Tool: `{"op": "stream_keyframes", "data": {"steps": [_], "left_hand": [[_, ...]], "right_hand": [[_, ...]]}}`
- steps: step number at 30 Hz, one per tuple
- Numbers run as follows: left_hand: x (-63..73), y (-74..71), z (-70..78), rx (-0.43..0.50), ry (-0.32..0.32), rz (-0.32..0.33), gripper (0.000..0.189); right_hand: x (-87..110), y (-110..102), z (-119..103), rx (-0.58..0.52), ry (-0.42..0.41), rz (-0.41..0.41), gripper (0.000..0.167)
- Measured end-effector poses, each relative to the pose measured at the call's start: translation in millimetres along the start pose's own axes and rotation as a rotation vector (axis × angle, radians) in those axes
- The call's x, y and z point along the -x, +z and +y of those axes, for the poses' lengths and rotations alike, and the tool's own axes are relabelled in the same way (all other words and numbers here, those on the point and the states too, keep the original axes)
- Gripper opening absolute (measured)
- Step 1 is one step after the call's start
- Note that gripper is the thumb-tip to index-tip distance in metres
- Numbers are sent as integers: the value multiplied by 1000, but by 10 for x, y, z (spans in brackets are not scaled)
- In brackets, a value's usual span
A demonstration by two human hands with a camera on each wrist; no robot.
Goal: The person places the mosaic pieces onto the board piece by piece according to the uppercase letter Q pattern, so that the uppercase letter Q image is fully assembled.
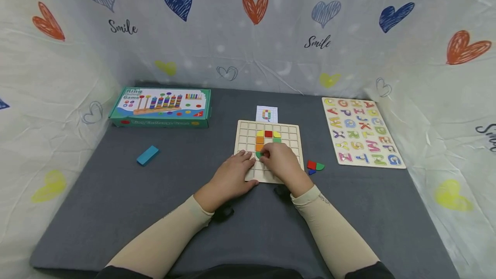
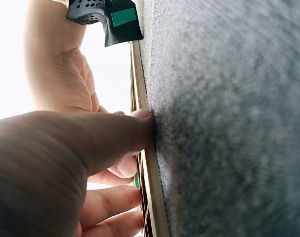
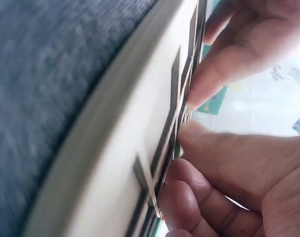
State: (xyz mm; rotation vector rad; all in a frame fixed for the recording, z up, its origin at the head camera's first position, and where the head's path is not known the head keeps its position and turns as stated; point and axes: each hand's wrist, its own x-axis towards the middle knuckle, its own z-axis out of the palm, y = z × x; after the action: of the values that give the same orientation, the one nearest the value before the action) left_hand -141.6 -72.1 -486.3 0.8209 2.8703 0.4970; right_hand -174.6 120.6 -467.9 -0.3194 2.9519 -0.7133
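A square wooden grid board point(image 1: 248, 134) lies on the table with yellow, red, orange and green pieces set in its cells. My left hand point(image 1: 232, 175) rests on the board's left side with fingers extended; its thumb point(image 2: 127, 129) touches the near edge. Over the middle of the board, my right hand point(image 1: 282, 162) has its thumb and fingers bent together at a green quarter-round piece point(image 1: 258, 155), which they partly cover. In the right wrist view the right fingertips point(image 3: 182, 200) sit low against the grid, hiding most of what is between them.
Loose red, green and blue pieces point(image 1: 312, 165) lie right of the board. A pattern card point(image 1: 266, 113) sits behind it. Farther right is an alphabet board point(image 1: 360, 134); to the left are a ring game box point(image 1: 160, 106) and a blue block point(image 1: 147, 155).
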Motion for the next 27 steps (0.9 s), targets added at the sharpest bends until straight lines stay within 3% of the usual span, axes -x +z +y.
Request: {"op": "stream_keyframes", "data": {"steps": [4, 10, 18, 23, 27], "left_hand": [[-3, -2, 6, 0, -7, -5, 74], [-4, -4, 8, 13, -13, -13, 75], [3, 12, -9, -2, -20, -19, 74], [-2, 20, -6, 4, -17, -17, 73], [-4, 24, -5, 4, -17, -21, 74]], "right_hand": [[31, -111, 76, -29, 7, 24, 15], [171, -494, 403, -42, 50, 90, 20], [402, -769, 995, -29, 152, -25, 30], [523, -782, 1174, -29, 153, -108, 35], [547, -717, 1235, -31, 137, -114, 36]]}}
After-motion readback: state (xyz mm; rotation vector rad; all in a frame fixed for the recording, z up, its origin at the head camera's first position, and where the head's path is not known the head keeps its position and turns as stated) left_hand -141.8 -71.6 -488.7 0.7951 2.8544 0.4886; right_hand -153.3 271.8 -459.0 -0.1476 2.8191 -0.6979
